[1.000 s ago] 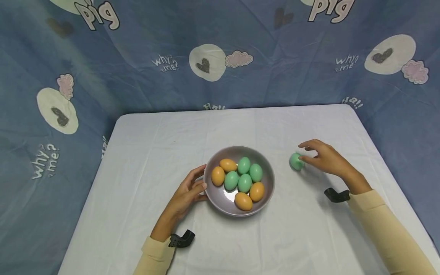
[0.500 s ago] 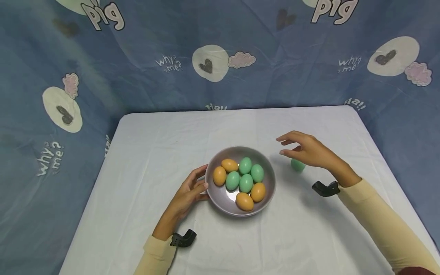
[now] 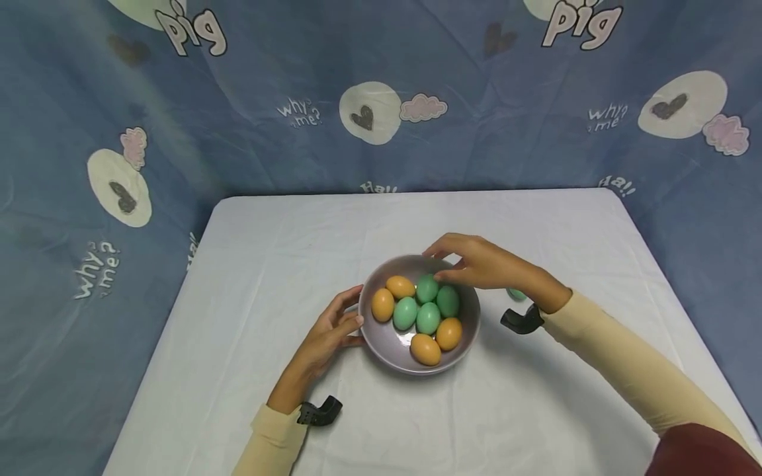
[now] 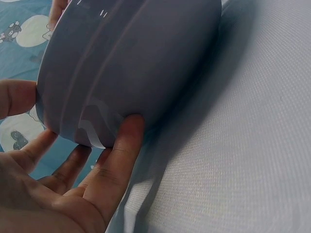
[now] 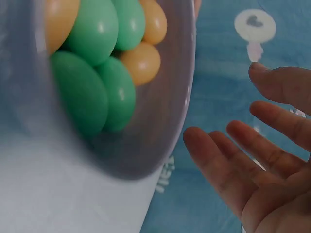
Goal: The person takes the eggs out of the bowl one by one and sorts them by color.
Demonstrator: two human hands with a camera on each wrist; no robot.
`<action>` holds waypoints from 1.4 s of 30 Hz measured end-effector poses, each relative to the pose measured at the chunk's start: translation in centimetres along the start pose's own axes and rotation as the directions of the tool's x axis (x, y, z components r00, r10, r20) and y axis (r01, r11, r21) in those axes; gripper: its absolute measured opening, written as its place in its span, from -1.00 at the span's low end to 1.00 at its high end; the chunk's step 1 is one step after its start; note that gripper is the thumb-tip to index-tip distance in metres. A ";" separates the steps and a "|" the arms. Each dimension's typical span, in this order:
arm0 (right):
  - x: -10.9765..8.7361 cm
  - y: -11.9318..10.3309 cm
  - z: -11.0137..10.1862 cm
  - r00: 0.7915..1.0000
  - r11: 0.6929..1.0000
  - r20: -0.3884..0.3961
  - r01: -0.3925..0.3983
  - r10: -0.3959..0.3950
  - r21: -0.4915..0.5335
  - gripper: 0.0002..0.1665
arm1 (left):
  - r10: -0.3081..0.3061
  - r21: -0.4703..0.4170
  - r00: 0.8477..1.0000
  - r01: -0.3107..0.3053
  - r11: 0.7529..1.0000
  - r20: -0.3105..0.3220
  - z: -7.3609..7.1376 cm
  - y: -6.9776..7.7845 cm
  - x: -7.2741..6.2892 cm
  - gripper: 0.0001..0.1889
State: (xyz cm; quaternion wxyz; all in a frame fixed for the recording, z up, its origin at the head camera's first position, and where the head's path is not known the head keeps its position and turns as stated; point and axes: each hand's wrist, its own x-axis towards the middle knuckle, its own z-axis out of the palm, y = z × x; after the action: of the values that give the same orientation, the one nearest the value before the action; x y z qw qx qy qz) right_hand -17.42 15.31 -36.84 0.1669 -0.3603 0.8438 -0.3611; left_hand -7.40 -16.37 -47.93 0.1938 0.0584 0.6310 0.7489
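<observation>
A grey-mauve bowl (image 3: 381,342) sits mid-table with several orange eggs (image 3: 425,349) and several green eggs (image 3: 428,318) in it. My left hand (image 3: 324,337) holds the bowl at its left side. In the left wrist view, the thumb is at the rim of the bowl (image 4: 131,53) and the fingertips meet its outer wall. Over the bowl's far right rim reaches my right hand (image 3: 476,261), fingers spread. The right wrist view shows nothing between those fingers, with the eggs (image 5: 95,31) beyond them. Another green egg (image 3: 516,295) lies right of the bowl, mostly hidden by the right wrist.
White cloth covers the table (image 3: 286,264). A blue printed curtain (image 3: 262,59) hangs behind and beside it. Each wrist wears a black camera mount (image 3: 320,411). A dark red shape (image 3: 702,453) shows at the lower right.
My right hand has left the green egg on the table and moved left to above the bowl. My left hand stays at the bowl's side. The head view has shifted slightly.
</observation>
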 end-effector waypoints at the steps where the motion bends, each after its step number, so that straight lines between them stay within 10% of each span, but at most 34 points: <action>1: 0.3 -0.1 0.2 1.000 1.000 0.011 0.011 -0.011 -0.004 -0.50 | -0.001 -0.001 1.000 0.001 1.000 0.001 0.0 -0.1 0.0 -0.32; 42: 5.2 -1.3 6.4 0.927 0.968 0.361 0.176 -0.102 -0.179 -0.59 | -0.011 -0.010 1.000 0.011 1.000 -0.010 0.0 -0.1 -0.1 -0.33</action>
State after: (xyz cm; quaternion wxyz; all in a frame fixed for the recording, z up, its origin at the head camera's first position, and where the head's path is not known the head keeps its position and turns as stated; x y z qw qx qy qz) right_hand -16.91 7.80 -40.40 0.2490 -0.4932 0.8061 -0.2122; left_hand -7.26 -16.38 -47.95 0.1948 0.0502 0.6286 0.7512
